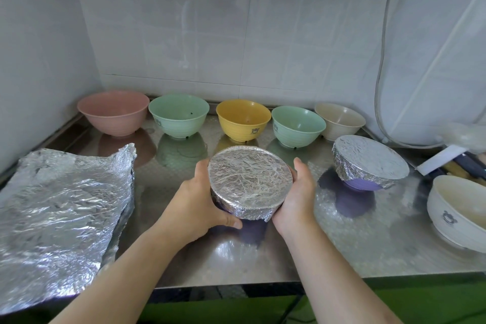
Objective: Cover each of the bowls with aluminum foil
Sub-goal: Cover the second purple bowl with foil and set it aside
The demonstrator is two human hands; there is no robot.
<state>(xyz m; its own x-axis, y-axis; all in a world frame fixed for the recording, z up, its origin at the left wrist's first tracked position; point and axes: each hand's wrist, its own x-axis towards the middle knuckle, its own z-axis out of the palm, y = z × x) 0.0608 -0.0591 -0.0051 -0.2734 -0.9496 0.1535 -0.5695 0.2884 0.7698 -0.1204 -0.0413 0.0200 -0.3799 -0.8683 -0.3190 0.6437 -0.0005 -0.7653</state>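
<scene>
Head view: foil-covered bowl point(249, 181), both hands' fingers grasping its sides; left hand point(202, 202), right hand point(295, 197); foil sheets point(60, 208) left of it

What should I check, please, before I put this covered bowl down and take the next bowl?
1. Foil flat over the held bowl: ok.
2. Foil folded down all around its rim: near side ok, far side cannot tell.
3. Left hand and right hand both grip it: ok.
4. Free counter beside the other covered bowl: ok.
5. Foil stack on the left for the next one: ok.
6. Pink bowl and its row covered: not ok.
</scene>
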